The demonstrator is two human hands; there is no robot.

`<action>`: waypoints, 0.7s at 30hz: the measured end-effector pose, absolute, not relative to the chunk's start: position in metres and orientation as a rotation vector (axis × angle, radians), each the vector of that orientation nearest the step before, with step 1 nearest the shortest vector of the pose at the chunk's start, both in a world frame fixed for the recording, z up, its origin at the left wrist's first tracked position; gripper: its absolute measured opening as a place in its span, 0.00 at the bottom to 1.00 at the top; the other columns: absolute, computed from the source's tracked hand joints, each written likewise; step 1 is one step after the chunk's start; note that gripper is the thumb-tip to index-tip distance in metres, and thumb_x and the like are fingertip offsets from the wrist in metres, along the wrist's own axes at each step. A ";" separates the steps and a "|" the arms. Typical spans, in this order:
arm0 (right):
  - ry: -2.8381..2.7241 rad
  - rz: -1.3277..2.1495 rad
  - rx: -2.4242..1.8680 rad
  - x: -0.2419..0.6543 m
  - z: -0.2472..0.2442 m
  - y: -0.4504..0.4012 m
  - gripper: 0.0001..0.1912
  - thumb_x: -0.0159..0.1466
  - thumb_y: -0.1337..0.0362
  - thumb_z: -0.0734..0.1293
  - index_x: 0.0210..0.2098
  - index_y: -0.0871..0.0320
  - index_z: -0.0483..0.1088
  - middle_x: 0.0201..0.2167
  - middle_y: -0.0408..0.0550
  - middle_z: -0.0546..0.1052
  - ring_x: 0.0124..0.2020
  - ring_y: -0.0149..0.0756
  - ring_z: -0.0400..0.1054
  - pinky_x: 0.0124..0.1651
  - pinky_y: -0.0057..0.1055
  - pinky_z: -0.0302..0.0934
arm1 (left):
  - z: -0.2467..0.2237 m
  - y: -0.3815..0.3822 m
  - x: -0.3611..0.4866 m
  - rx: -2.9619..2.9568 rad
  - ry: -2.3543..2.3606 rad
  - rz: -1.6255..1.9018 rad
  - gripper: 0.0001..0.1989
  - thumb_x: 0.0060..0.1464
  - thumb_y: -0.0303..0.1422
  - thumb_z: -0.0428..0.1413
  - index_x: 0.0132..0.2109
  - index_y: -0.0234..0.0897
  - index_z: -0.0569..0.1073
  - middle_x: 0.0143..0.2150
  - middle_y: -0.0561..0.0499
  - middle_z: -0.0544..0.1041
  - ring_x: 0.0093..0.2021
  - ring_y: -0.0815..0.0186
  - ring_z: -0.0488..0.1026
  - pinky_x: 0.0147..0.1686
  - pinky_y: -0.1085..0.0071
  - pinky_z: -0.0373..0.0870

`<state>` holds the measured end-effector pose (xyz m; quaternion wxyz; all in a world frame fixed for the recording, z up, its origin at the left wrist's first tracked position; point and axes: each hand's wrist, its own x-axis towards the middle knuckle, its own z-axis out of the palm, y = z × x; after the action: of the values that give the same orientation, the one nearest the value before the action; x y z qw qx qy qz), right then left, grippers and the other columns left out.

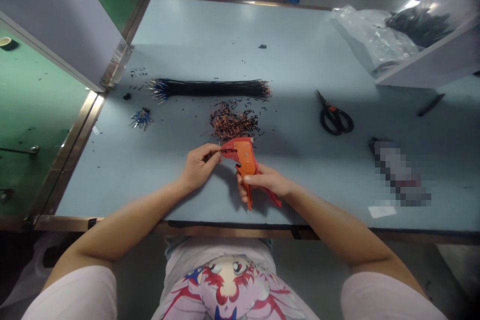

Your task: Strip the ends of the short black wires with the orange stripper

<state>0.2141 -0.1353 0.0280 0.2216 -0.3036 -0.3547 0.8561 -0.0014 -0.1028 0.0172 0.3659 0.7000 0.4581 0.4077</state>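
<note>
My right hand [262,182] is wrapped round the handles of an orange and red wire stripper [245,156], whose jaws point left. At those jaws my left hand [201,164] is closed in a pinch, its fingertips touching or almost touching the tool's mouth. Whatever lies between these fingertips is too small and hidden to make out. Just beyond the stripper is a heap of copper and black wire scraps [231,122]. Farther back lies a long bundle of black wires [213,88], with blue and metal ends at its left and bare copper ends at its right.
A small pile of blue-ended pieces [141,119] lies at the left. To the right are black-handled scissors [336,119], a dark pen-like object [431,105], a blurred-out object [399,172] and a white paper slip [381,211]. Clear plastic bags [375,35] stand at the back right beside a panel.
</note>
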 end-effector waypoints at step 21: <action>-1.003 2.320 -0.824 0.209 0.024 -0.141 0.17 0.60 0.55 0.69 0.26 0.60 0.62 0.16 0.38 0.67 0.16 0.27 0.62 0.23 0.27 0.63 | 0.017 -0.103 -0.002 1.802 1.200 0.978 0.08 0.56 0.31 0.51 0.34 0.35 0.74 0.25 0.53 0.75 0.26 0.72 0.69 0.29 0.76 0.65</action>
<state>0.2093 -0.1412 0.0238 0.2393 -0.3011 -0.3663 0.8473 -0.0018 -0.1033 0.0175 0.3736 0.7036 0.4685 0.3819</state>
